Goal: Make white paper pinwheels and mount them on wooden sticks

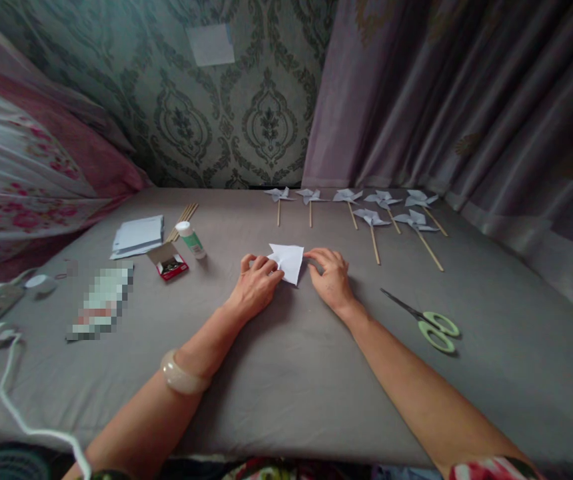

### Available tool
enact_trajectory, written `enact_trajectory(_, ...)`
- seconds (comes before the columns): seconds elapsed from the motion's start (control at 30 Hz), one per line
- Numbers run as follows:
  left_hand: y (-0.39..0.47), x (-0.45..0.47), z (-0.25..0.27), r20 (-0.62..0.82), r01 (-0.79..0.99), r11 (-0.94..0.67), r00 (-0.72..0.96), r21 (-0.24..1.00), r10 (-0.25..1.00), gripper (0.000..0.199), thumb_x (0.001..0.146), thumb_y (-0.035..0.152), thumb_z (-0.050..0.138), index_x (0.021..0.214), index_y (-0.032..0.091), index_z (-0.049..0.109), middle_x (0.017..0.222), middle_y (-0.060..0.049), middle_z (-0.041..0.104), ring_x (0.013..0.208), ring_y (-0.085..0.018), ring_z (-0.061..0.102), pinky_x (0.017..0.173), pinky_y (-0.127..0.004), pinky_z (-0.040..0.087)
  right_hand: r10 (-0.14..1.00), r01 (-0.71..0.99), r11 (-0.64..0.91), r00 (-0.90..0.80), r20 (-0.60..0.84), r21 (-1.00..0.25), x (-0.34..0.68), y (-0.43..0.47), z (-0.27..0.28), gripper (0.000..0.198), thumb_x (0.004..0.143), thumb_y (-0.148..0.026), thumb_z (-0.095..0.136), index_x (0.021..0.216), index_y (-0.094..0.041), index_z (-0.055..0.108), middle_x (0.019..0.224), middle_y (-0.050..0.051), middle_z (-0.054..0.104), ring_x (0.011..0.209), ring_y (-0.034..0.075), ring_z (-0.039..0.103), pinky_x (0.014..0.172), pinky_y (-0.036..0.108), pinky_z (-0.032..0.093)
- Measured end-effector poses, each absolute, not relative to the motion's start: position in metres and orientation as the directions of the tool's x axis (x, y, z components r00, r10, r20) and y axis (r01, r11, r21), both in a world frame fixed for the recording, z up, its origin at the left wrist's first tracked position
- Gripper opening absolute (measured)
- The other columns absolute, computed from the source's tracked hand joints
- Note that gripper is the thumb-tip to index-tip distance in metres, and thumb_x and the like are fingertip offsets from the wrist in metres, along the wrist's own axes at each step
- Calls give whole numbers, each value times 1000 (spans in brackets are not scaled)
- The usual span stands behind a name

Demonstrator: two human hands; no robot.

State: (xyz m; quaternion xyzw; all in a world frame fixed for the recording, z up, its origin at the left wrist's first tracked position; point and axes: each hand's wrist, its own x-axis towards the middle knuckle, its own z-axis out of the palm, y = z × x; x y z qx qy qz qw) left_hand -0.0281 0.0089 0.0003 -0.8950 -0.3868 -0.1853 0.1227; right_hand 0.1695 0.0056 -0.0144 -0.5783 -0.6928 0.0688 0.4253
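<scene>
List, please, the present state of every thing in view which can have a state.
White paper: partly folded
Left hand: fingers on the paper
Right hand: fingers parted, beside the paper
Scissors: closed, lying flat
Red box: open
Bottle: upright, capped
Seven pinwheels: mounted on sticks, lying down
Loose sticks: lying together
Paper sheets: stacked
Pixelated object: state cannot be told

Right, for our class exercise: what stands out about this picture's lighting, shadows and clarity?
Head view: the curtain darkens toward upper right; head view: soft shadow lies beside the left arm; head view: the white paper stands out brightly, and pixel blocks mask an item at left.
</scene>
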Motion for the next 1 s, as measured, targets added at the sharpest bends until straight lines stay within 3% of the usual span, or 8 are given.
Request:
enact_trajectory(0.17, 11, -37, 1, 409, 743, -667, 625, -51, 665, 24, 90, 15, 44, 94, 23, 67, 98, -5, 68, 98, -22, 52, 95, -43, 25, 834, 861, 400, -200, 514, -314, 163, -7, -11, 39, 83, -9, 53, 114, -28, 66, 131, 4, 57, 115, 26, 41, 95, 41, 29)
enact_trajectory(0.3, 11, -37, 2, 398, 747, -664, 617, -26, 679, 24, 90, 15, 45, 94, 23, 67, 99, -5, 69, 98, -22, 54, 95, -43, 25, 818, 874, 440, -293, 495, -209, 161, -11, -10, 37, 87, -11, 50, 116, -27, 64, 133, 5, 55, 117, 27, 39, 96, 41, 26)
enact_trajectory(0.63, 11, -40, 6, 404, 732, -680, 610, 41, 682, 24, 91, 16, 45, 92, 24, 67, 99, -3, 71, 99, -20, 55, 96, -43, 22, 764, 811, 557, -417, 493, -178, 156, -15, -8, 11, 89, -24, 58, 91, -23, 68, 107, 4, 65, 104, 20, 49, 95, 38, 23)
enact_trajectory(1.0, 10, -40, 2, 426, 718, -695, 617, 39, 662, 21, 79, 11, 50, 78, 22, 67, 89, -3, 72, 99, -23, 55, 97, -46, 23, 746, 775, 601, -456, 485, -196, 150, -18, -9, 8, 87, -23, 62, 81, -22, 68, 93, 3, 67, 92, 20, 54, 92, 38, 25)
